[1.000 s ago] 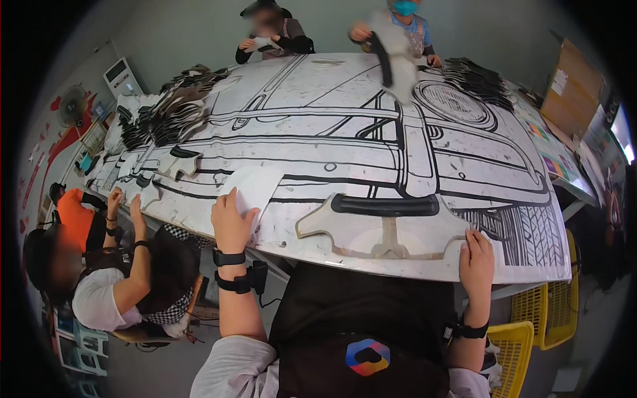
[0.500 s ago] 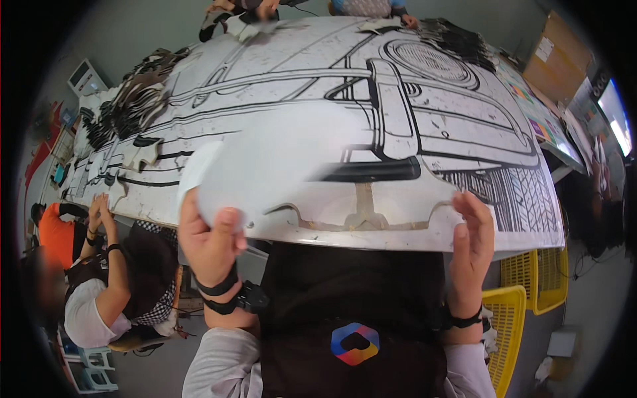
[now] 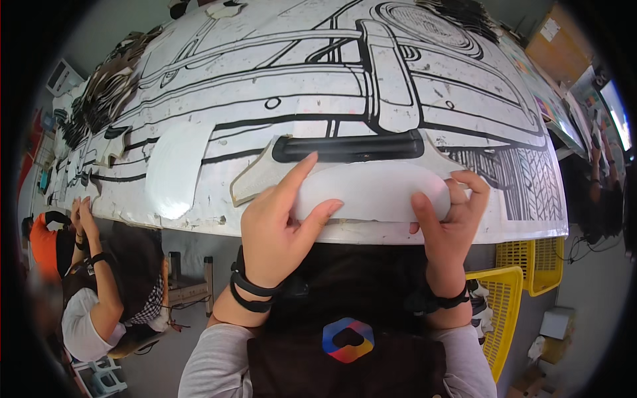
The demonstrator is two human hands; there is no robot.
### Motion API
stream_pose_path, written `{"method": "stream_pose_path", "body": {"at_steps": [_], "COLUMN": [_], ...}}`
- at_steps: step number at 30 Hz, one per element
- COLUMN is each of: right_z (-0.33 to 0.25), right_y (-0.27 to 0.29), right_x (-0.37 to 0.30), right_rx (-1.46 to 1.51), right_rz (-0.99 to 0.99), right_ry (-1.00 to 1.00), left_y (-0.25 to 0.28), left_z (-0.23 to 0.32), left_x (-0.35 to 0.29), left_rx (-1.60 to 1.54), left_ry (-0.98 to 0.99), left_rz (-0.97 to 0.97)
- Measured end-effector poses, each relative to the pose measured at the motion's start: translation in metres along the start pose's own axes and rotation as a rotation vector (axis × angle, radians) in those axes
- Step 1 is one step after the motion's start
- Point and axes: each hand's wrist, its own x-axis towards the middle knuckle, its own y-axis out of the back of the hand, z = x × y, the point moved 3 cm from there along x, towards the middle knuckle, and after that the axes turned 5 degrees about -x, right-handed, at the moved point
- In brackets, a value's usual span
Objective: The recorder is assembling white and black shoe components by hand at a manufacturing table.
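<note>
A smooth white sheet with a rounded upper edge lies near the table's front edge, over a pale flat cut piece. A glossy black strip shows just beyond the sheet. My left hand rests on the sheet's left end, thumb and index finger spread, the index tip close to the black strip. With my right hand I pinch the sheet's right end, thumb on top and the other fingers at its edge. Another white sheet lies to the left of my left hand.
The table bears a black line drawing. Stacks of dark cut pieces stand at the far left, more at the far right. Yellow baskets stand below on the right. A co-worker sits at the left.
The raised white sheet has come down onto the pale piece, and the other white sheet now lies at the left. Both hands have moved onto the sheet; my right hand has taken its end.
</note>
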Motion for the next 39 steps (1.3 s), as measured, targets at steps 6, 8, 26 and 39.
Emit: {"method": "stream_pose_path", "body": {"at_steps": [6, 8, 26, 39], "right_z": [0.007, 0.009, 0.008, 0.015], "right_y": [0.002, 0.003, -0.016, -0.014], "right_x": [-0.006, -0.005, -0.003, -0.008], "right_rx": [0.207, -0.147, -0.505, -0.537], "right_rz": [0.001, 0.086, 0.078, 0.081], "right_ry": [0.103, 0.347, 0.521, 0.605], "left_y": [-0.008, -0.012, -0.017, -0.018], "left_z": [-0.028, -0.03, -0.031, -0.023], "left_x": [-0.016, -0.018, -0.018, -0.014], "left_rx": [0.103, 0.001, 0.164, 0.192], "left_ry": [-0.187, -0.171, -0.28, -0.266], "left_rz": [0.253, 0.311, 0.241, 0.17]}}
